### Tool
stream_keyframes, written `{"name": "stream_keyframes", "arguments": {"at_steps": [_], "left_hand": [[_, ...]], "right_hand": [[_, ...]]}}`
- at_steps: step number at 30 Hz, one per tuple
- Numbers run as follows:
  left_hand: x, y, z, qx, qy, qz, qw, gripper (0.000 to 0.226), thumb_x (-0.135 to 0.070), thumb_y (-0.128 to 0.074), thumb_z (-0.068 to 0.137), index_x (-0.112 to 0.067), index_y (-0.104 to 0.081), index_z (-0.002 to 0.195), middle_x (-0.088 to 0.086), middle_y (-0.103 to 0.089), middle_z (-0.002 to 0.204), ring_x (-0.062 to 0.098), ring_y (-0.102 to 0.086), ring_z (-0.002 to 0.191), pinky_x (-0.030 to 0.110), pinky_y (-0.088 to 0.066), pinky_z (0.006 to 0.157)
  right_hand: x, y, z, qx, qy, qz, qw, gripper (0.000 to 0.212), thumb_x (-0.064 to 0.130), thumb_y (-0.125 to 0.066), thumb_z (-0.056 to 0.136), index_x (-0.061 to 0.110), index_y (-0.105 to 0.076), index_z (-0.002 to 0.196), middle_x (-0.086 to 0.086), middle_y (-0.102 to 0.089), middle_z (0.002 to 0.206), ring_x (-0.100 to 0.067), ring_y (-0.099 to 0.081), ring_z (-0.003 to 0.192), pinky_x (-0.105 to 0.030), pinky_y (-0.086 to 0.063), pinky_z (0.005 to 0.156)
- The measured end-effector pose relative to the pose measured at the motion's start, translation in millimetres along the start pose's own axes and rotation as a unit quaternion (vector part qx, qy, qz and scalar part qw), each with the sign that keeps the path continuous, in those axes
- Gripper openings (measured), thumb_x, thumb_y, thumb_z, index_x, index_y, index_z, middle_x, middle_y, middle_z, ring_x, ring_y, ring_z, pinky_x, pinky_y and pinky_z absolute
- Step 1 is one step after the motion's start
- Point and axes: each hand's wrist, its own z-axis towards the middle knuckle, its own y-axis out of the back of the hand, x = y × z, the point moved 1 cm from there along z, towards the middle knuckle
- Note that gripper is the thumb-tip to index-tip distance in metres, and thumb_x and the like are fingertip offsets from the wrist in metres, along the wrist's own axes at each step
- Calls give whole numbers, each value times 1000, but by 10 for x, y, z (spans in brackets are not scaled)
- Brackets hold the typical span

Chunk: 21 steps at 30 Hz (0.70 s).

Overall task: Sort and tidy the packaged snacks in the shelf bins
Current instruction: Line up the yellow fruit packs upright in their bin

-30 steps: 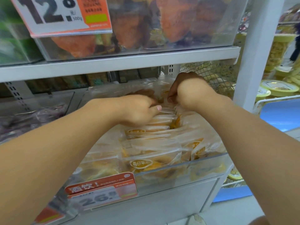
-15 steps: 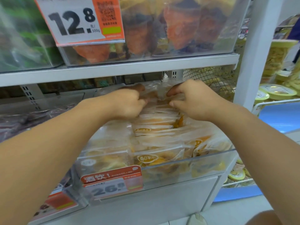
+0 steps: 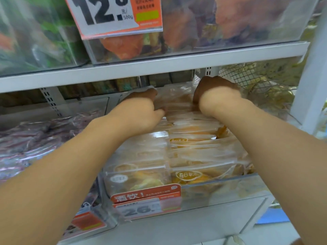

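A clear plastic bin [image 3: 230, 190] on the lower shelf holds several clear packets of orange and yellow dried fruit [image 3: 187, 175], stood in rows. Both my hands reach to the back of this bin, under the upper shelf. My left hand [image 3: 139, 110] grips the left edge of the rearmost packets [image 3: 175, 101], thumb on their front. My right hand [image 3: 214, 96] curls over the right side of the same packets, its fingers hidden behind them.
The white upper shelf [image 3: 159, 68] hangs just above my hands, carrying bins of orange snack bags [image 3: 238, 20] and a 12.8 price card [image 3: 113, 15]. Purple packets [image 3: 35, 138] fill the bin to the left. A wire mesh panel [image 3: 256, 82] and white post [image 3: 309, 85] stand right.
Both hands have pushed deeper toward the back of the bin and moved apart, from pinching packet tops together to holding the rear packets by their two sides. The camera moved closer.
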Motion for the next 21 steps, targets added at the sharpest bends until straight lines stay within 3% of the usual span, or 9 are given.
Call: {"name": "stream_keyframes", "arguments": {"at_steps": [6,9,11,13,17,18,20,21], "left_hand": [[0,-14,-3,22,-9,-8,1000,39,-36,-44,101,-23,-53,137,8,-55,137,26,-51,118,26,-37,86],[11,-10,-8,36,-18,-11,999,33,-33,-43,102,-25,-57,131,6,-58,131,25,-53,110,30,-43,90],[43,-8,-10,35,-17,-13,999,31,-31,-43,101,-28,-58,128,3,-59,129,24,-54,109,34,-47,94],[88,-2,2,31,-13,-11,999,29,-30,-45,102,-34,-60,127,-1,-60,130,23,-55,111,35,-47,99],[146,40,44,30,-2,-31,999,26,-30,-51,102,-39,-65,123,-6,-63,129,21,-59,112,33,-47,101],[154,49,56,31,5,-36,999,28,-29,-53,102,-39,-64,126,-7,-62,131,20,-58,114,29,-45,101],[169,69,82,27,26,-53,998,28,-26,-59,100,-37,-67,124,-7,-64,128,17,-59,107,22,-42,91],[185,82,99,16,33,-60,998,24,-26,-63,97,-35,-71,118,-7,-68,120,14,-59,98,19,-40,85]], "right_hand": [[15,-57,24,-63,17,9,998,23,20,-65,87,19,-67,110,-7,-68,112,-31,-64,105,-35,-42,88],[36,-55,51,-36,35,94,994,13,19,-68,86,28,-74,93,3,-72,105,-25,-64,101,-38,-49,97],[27,-35,67,0,48,123,991,24,10,-68,86,33,-74,84,7,-72,109,-23,-64,103,-37,-51,97],[19,-25,42,35,63,127,989,34,4,-62,87,36,-73,93,7,-69,120,-23,-62,109,-38,-51,99],[42,-2,-54,57,109,189,974,12,36,-66,88,37,-76,96,9,-70,115,-21,-63,104,-36,-52,97],[48,5,-70,59,117,200,971,11,42,-70,87,36,-76,94,9,-71,112,-19,-64,102,-35,-52,95],[56,20,-37,62,109,184,975,4,34,-75,86,35,-76,82,7,-72,109,-20,-65,100,-31,-52,94],[69,29,-16,58,100,166,979,16,26,-76,86,36,-72,74,4,-72,110,-22,-66,100,-31,-52,94]]}}
